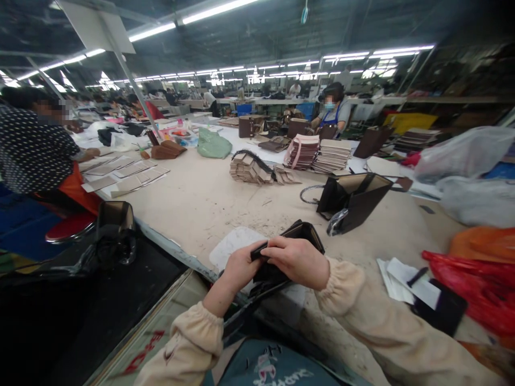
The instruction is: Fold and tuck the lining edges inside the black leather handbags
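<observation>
Close to my body at the table's near edge is a black handbag (309, 233), tilted, with a tan lining showing at its mouth. My left hand (240, 265) is closed round the bag's dark upper edge or flap. Against the same edge, the fingers of my right hand (295, 260) are pressed together, pinching it near the left fingertips. The bag's lower part is hidden behind my hands and wrists. A pale sheet (233, 244) lies under the work, just beyond my left hand.
A dark open bag (358, 201) with a wrapped handle stands ahead right. Bundled tan pieces (251, 167) and stacked panels (332, 155) lie farther back. Red plastic (475, 289) is at right. Another bag (116, 225) sits left, beyond the table edge. A co-worker (36, 142) sits at far left.
</observation>
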Motion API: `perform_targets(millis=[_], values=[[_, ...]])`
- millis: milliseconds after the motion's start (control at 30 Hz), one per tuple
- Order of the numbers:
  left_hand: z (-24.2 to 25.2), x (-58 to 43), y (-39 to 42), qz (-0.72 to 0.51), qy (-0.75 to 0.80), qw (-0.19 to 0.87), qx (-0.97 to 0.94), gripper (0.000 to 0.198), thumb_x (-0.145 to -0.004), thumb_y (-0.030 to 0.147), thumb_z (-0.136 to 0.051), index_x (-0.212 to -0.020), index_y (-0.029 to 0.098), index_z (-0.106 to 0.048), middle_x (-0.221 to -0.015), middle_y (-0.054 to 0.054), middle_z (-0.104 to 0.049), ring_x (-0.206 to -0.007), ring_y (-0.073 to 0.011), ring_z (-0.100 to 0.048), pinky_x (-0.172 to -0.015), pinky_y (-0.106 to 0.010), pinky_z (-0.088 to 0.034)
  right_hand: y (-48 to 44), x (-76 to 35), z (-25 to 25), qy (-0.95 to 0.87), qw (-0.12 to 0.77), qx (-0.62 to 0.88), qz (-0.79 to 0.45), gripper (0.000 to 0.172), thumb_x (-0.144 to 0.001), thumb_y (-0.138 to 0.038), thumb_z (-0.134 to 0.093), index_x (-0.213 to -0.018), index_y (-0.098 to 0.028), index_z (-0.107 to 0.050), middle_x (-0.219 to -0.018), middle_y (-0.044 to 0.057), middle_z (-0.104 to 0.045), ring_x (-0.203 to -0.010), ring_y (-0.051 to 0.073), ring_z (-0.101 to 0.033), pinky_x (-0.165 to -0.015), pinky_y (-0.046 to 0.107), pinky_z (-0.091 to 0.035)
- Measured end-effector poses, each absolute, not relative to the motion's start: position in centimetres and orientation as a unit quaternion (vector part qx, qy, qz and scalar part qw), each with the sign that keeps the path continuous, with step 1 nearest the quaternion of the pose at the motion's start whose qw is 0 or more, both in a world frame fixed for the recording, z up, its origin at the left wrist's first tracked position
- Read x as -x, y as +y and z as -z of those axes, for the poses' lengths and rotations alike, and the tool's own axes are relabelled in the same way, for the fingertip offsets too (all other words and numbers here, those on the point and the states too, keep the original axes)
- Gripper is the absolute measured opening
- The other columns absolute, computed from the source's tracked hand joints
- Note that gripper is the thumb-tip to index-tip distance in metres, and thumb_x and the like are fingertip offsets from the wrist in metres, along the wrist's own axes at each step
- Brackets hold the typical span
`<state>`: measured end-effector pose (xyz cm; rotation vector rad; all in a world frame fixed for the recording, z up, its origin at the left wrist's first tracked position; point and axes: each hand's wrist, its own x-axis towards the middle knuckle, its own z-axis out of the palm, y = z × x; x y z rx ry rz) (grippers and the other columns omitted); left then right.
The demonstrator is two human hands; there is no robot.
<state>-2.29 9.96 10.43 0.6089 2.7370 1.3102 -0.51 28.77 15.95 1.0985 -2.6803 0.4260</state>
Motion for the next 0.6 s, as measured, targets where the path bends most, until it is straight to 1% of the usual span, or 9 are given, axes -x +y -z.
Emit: perform_targets(millis=[233, 333, 433, 500, 600], values=[[-10.7, 1.6, 10.1, -0.423, 0.879, 0.008, -0.218, 0.044, -0.081, 0.019, -0.053, -0.123, 0.032, -0.057, -0.113, 0.005, -0.067, -0.104, -0.0180, -0.062, -0.087, -0.026, -0.048, 28.4, 0.4, -15.8, -0.918, 0.102, -0.369, -0.108, 0.021, -0.090, -0.019, -0.050, -0.107, -0.023, -0.061, -0.092, 0.003, -0.061, -0.082, 0.013, -0.058, -0.066, 0.023, -0.040], [-10.6, 1.4, 10.0, -0.431, 0.874, -0.001, -0.222, 0.048, -0.078, 0.014, -0.053, -0.123, 0.032, -0.057, -0.114, 0.006, -0.066, -0.104, -0.0174, -0.062, -0.091, -0.026, -0.046, 28.2, 0.1, -15.9, -0.921, 0.101, -0.361, -0.105, 0.017, -0.089, -0.019, -0.050, -0.101, -0.021, -0.063, -0.094, 0.003, -0.061, -0.082, 0.013, -0.058, -0.065, 0.023, -0.039], [-10.4, 1.3, 10.0, -0.434, 0.872, 0.001, -0.227, 0.053, -0.076, 0.010, -0.052, -0.125, 0.031, -0.056, -0.117, 0.006, -0.065, -0.107, -0.0174, -0.061, -0.095, -0.026, -0.045, 27.9, -0.1, -16.0, -0.924, 0.097, -0.356, -0.103, 0.014, -0.090, -0.021, -0.050, -0.092, -0.019, -0.064, -0.093, 0.003, -0.061, -0.080, 0.013, -0.058, -0.065, 0.023, -0.038], [-10.2, 1.3, 10.0, -0.429, 0.875, 0.006, -0.223, 0.053, -0.076, 0.010, -0.052, -0.125, 0.030, -0.056, -0.119, 0.004, -0.064, -0.109, -0.0180, -0.060, -0.096, -0.027, -0.044, 27.8, -0.1, -15.9, -0.925, 0.095, -0.353, -0.102, 0.013, -0.090, -0.022, -0.051, -0.087, -0.019, -0.063, -0.090, 0.003, -0.062, -0.079, 0.013, -0.058, -0.064, 0.023, -0.038], [-9.9, 1.4, 9.9, -0.419, 0.882, 0.008, -0.213, 0.052, -0.077, 0.012, -0.053, -0.126, 0.027, -0.056, -0.122, 0.002, -0.063, -0.112, -0.0190, -0.058, -0.098, -0.029, -0.043, 27.7, 0.0, -15.6, -0.929, 0.089, -0.343, -0.106, 0.007, -0.087, -0.022, -0.055, -0.087, -0.019, -0.062, -0.085, 0.001, -0.064, -0.077, 0.013, -0.059, -0.064, 0.024, -0.037]])
